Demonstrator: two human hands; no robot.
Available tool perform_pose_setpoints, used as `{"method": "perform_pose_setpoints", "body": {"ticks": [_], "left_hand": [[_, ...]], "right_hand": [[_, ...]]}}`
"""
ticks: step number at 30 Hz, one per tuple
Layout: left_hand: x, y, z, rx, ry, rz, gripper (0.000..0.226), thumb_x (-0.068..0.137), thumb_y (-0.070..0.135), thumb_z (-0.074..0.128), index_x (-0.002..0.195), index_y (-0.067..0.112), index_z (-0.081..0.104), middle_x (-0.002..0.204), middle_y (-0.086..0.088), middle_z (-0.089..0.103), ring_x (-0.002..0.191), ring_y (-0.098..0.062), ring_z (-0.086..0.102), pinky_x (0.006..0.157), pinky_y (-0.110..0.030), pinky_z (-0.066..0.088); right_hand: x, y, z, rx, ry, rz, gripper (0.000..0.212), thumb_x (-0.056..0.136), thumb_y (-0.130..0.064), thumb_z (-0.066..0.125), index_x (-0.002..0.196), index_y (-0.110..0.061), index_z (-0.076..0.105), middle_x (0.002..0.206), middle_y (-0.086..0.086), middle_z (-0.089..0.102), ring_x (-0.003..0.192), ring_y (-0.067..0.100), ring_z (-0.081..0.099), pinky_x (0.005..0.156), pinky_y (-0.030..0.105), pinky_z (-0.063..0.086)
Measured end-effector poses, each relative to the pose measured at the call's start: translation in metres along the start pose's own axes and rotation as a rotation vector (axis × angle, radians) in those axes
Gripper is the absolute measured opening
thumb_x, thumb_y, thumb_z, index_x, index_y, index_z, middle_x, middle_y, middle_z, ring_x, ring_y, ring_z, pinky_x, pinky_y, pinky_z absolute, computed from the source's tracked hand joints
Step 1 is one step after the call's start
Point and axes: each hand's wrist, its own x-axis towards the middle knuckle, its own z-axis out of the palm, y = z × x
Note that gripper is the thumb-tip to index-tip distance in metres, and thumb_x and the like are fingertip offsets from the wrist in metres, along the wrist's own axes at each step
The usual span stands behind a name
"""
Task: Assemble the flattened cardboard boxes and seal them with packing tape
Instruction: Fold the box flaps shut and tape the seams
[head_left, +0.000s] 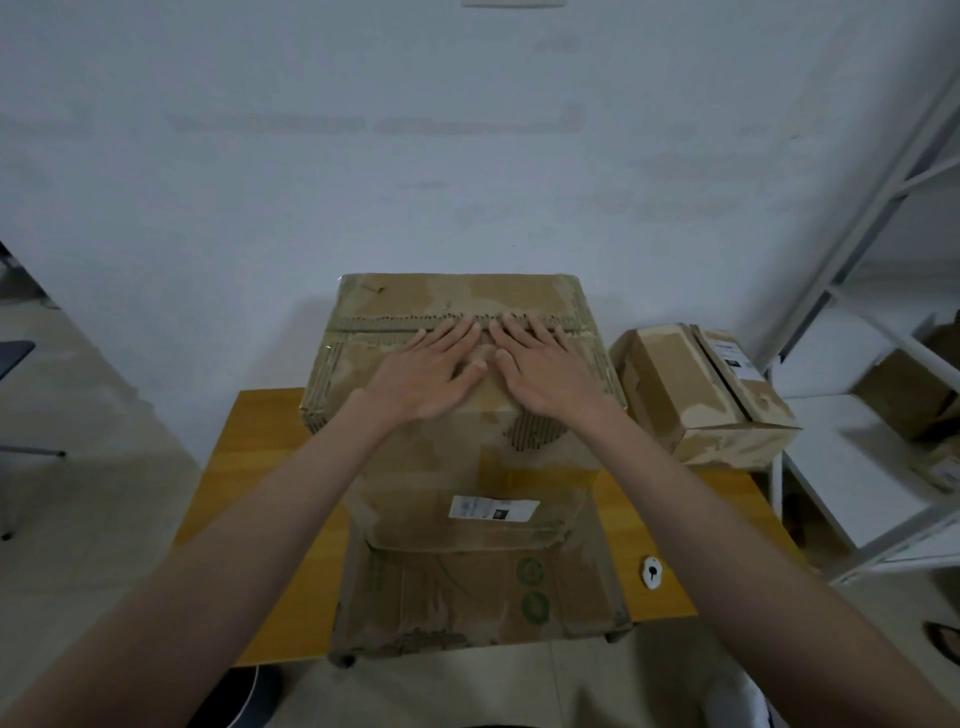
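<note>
A large worn cardboard box (467, 467) stands upright on the wooden table (260, 467), its top flaps folded down and meeting at a seam near the far side. My left hand (431, 369) and my right hand (540, 369) lie flat side by side on the top, fingers straight, fingertips pressing on the seam. A white shipping label (491, 508) is stuck on the front face. A flattened cardboard box (478, 597) lies under the upright one, reaching past the table's near edge. No tape roll is visible.
A smaller taped cardboard box (701, 395) sits at the table's far right corner. A small white oval object (651, 571) lies on the table near the right. A white metal shelf (883, 441) with more boxes stands on the right. A white wall is behind.
</note>
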Motion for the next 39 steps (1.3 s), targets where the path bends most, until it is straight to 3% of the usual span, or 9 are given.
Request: {"method": "perform_pose_setpoints", "body": {"ticks": [6,13,21,25,29,31,35,39], "left_hand": [[-0.019,-0.063,-0.010,0.008,0.006,-0.205,0.080,0.096,0.070,0.002,0.160,0.024,0.000,0.167,0.007,-0.008,0.153,-0.012,-0.008,0.125,-0.040,-0.002],[-0.025,-0.098,-0.009,-0.144,0.027,-0.355,0.080,0.098,0.067,0.011,0.160,0.017,-0.002,0.168,0.001,-0.008,0.154,-0.015,-0.008,0.125,-0.042,0.003],[0.007,-0.096,-0.020,-0.199,0.053,-0.350,0.079,0.102,0.061,0.024,0.159,0.012,0.002,0.168,-0.006,-0.004,0.154,-0.022,-0.005,0.125,-0.043,0.004],[0.033,-0.111,-0.031,-0.196,0.010,-0.380,0.080,0.103,0.059,0.024,0.159,0.007,0.002,0.168,-0.009,-0.004,0.154,-0.023,-0.004,0.125,-0.043,0.004],[0.055,-0.128,-0.032,-0.216,0.021,-0.389,0.075,0.104,0.054,0.027,0.159,0.005,0.008,0.168,-0.010,-0.003,0.154,-0.026,0.003,0.124,-0.045,0.010],[0.065,-0.134,-0.031,-0.262,0.058,-0.407,0.073,0.104,0.053,0.030,0.158,0.006,0.015,0.167,-0.011,-0.001,0.153,-0.029,0.011,0.122,-0.045,0.015],[0.084,-0.148,-0.031,-0.354,0.098,-0.509,0.073,0.099,0.061,0.038,0.156,0.018,0.023,0.163,-0.015,0.020,0.146,-0.037,0.028,0.117,-0.050,0.025],[0.094,-0.157,-0.035,-0.383,0.052,-0.648,0.083,0.089,0.079,0.037,0.151,0.024,0.031,0.148,-0.020,0.045,0.130,-0.043,0.046,0.105,-0.052,0.037]], "right_hand": [[-0.009,0.038,-0.008,0.039,-0.003,0.149,0.060,0.106,-0.045,0.010,0.160,-0.018,0.009,0.167,0.000,0.002,0.154,0.022,0.000,0.123,0.044,0.003],[-0.008,0.051,-0.003,0.165,0.031,0.240,0.062,0.107,-0.043,0.012,0.159,-0.011,0.002,0.167,0.006,-0.002,0.154,0.026,-0.001,0.125,0.039,0.003],[0.009,0.064,-0.012,0.185,-0.021,0.296,0.065,0.105,-0.052,0.017,0.160,-0.020,0.006,0.167,-0.003,0.000,0.149,0.035,0.019,0.118,0.050,0.022],[0.040,0.075,-0.023,0.197,-0.041,0.273,0.065,0.105,-0.052,0.019,0.159,-0.017,0.012,0.168,0.001,0.001,0.147,0.037,0.025,0.117,0.052,0.027],[0.077,0.089,-0.025,0.307,-0.057,0.280,0.060,0.106,-0.045,0.025,0.156,-0.011,0.021,0.164,0.011,0.017,0.144,0.034,0.032,0.115,0.048,0.031],[0.090,0.095,-0.024,0.406,-0.053,0.296,0.061,0.106,-0.046,0.028,0.157,-0.015,0.016,0.160,0.014,0.028,0.141,0.036,0.036,0.114,0.048,0.031],[0.108,0.106,-0.019,0.545,-0.027,0.353,0.071,0.101,-0.059,0.031,0.159,-0.027,0.005,0.160,0.013,0.030,0.140,0.040,0.036,0.113,0.049,0.029],[0.118,0.117,-0.017,0.514,-0.025,0.424,0.077,0.090,-0.076,0.030,0.151,-0.029,0.027,0.147,0.017,0.046,0.128,0.042,0.047,0.098,0.049,0.038]]}}
